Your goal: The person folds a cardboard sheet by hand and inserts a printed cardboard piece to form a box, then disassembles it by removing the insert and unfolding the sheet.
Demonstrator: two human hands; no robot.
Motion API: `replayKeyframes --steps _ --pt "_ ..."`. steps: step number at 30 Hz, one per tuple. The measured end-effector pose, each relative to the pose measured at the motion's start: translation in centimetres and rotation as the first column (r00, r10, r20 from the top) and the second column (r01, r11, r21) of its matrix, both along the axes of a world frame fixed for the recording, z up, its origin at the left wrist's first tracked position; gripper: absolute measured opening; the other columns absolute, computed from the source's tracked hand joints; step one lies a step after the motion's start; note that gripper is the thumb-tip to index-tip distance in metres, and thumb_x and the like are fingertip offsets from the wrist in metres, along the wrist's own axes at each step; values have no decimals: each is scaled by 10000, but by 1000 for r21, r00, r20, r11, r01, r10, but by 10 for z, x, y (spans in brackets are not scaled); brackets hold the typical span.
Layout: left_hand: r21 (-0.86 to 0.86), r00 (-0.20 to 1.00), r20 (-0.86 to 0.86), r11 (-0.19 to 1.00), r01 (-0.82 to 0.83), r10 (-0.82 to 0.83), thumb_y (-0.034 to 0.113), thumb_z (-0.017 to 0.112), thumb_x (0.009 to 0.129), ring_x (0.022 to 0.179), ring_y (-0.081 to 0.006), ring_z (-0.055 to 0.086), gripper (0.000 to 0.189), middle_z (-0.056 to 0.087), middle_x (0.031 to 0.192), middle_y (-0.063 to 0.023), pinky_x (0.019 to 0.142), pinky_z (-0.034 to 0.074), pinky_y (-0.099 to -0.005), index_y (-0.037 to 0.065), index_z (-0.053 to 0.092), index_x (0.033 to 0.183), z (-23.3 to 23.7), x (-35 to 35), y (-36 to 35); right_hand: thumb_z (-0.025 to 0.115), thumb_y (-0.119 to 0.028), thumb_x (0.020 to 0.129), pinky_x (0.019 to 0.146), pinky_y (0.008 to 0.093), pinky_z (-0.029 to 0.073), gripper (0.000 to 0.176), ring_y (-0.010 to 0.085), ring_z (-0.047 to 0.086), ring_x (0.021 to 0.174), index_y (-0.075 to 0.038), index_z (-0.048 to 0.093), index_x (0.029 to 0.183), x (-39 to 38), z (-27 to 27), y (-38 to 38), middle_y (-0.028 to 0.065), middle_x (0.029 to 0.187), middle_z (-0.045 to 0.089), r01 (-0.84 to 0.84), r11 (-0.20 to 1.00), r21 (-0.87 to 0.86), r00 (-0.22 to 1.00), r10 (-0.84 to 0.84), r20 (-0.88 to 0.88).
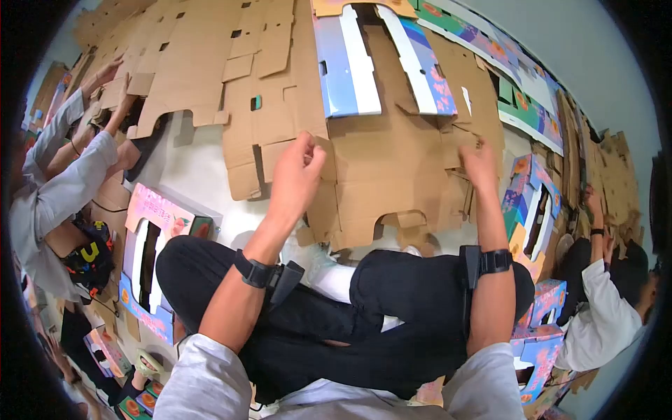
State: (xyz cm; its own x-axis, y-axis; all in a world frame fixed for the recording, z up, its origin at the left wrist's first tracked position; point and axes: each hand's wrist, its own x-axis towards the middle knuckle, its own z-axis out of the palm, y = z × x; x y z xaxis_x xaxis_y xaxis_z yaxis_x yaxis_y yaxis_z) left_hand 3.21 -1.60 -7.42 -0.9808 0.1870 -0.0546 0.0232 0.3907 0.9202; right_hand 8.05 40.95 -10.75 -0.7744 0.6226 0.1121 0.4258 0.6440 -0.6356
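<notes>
Flat cardboard blank (392,168) lies on the floor straight ahead of the crossed legs, brown side up, long axis running away from the person. Left hand (297,175): grip closed on the blank's left edge. Right hand (479,162): grip pinched on the right-side flap. Both abt equally near, blank spans btwn them. Printed box (150,266) is left of the knee.

Bare white floor (203,171) lies open left of the cardboard blank (392,168). A printed carton (157,208) bounds it at left; stacked cartons (523,199) crowd the right; crossed legs (406,283) close the near side.
</notes>
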Motion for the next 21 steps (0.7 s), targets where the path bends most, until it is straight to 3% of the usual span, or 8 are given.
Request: replayKeyframes --steps 3,4,7,11,14,16,19,21 --pt "-32 993 -100 998 52 -55 227 616 1110 836 -189 654 229 613 995 -125 783 543 -371 3 585 1075 -1 2 0 760 -269 952 974 496 550 576 388 729 1111 -4 587 1433 12 46 -40 290 1239 723 -99 968 -231 979 137 152" --pt "-14 996 -44 997 71 -72 241 618 1114 855 -244 675 234 621 1019 -151 805 552 -391 7 613 1103 7 7 3 750 -258 964 983 506 543 539 397 720 1128 -19 591 1420 16 53 -52 295 1255 710 -172 950 -262 957 224 182" --pt "-106 978 -102 979 171 -182 261 625 1118 872 -306 681 244 631 1070 -184 814 562 -401 19 648 1138 0 19 14 705 -250 1023 943 525 546 398 434 705 1106 -35 593 1340 31 61 -97 271 1160 714 -316 939 135 938 288 193" --pt "-427 901 -228 869 248 -369 307 612 1128 937 -363 659 285 594 1240 -221 905 547 -434 84 618 1304 5 34 17 648 -270 1080 942 551 538 321 480 670 1102 -25 584 1278 39 56 -127 276 1091 693 -361 921 149 927 337 165" --pt "-420 924 -198 880 221 -326 326 600 1136 957 -299 650 294 587 1219 -188 920 526 -381 115 591 1342 -7 38 21 635 -302 1095 927 525 536 296 454 665 1061 -38 610 1227 33 34 -120 260 1056 687 -312 946 90 949 305 77" --pt "-193 965 -85 955 226 -246 336 595 1142 973 -239 634 284 584 1220 -162 916 507 -334 133 600 1340 -13 30 18 647 -333 1094 901 475 538 297 383 676 1004 -52 633 1189 22 18 -91 205 1015 691 -293 956 1 956 293 15" --pt "195 960 241 976 97 -143 361 583 1151 1023 -169 592 296 573 1276 -130 926 471 -289 171 603 1376 -3 12 10 679 -371 1082 869 380 513 298 225 634 958 -78 657 1133 22 38 -75 102 1002 683 -156 816 -557 958 261 115" --pt "328 911 360 942 76 -199 387 584 1149 1068 -168 563 356 526 1422 -109 935 457 -292 205 571 1455 -2 -2 1 719 -351 1062 820 306 481 289 130 581 909 -103 657 1196 21 51 -85 46 1003 679 -96 768 -633 943 274 189"
